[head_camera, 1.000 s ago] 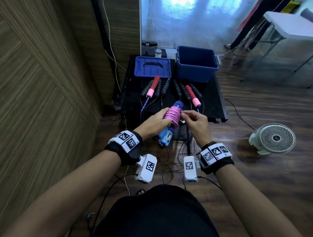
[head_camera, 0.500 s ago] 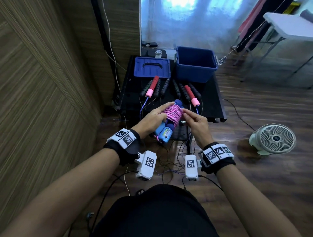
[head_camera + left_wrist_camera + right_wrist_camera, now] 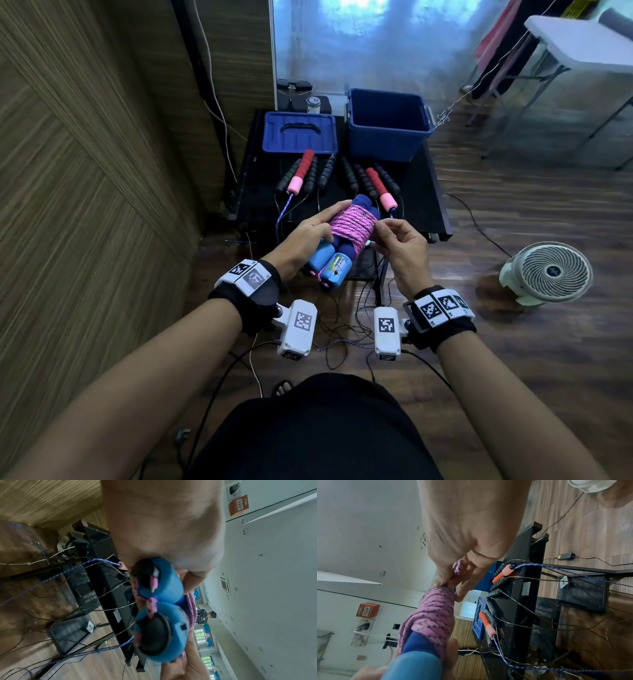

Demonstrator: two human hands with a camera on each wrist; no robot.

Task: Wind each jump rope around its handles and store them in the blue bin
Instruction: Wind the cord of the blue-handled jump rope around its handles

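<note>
Rope: the pink rope [image 3: 352, 226] is wound in a thick coil round two blue handles [image 3: 330, 267] held side by side, in the air in front of the person, just short of the desk [image 3: 419, 192].
Left grip: the left hand [image 3: 308, 236] is closed round the handles, fingers laid along the coil's far side, thumb on the near side.
Right grip: the right hand [image 3: 399, 240] pinches the loose rope end at the coil's right edge; the right wrist view shows the fingertips [image 3: 444, 582] bunched on the last strand (tucking it under a turn, I judge, though blur hides the exact path).
Handling: braided cord, soft and light, with some grip of its own; the coil will likely spring loose if the end is not tucked. The plastic handles are stiff and smoother, so they may slide against each other.
Where to hold: across the coil's middle, pressing both handles together, so the turns stay trapped under the fingers.
Bin: the blue bin [image 3: 387, 145] stands open at the desk's far right, its lid [image 3: 299, 137] flat beside it.
Still waiting: other ropes' handles [image 3: 310, 171] lie on the desk in front of the bin and lid, cords hanging over the near edge.
</note>
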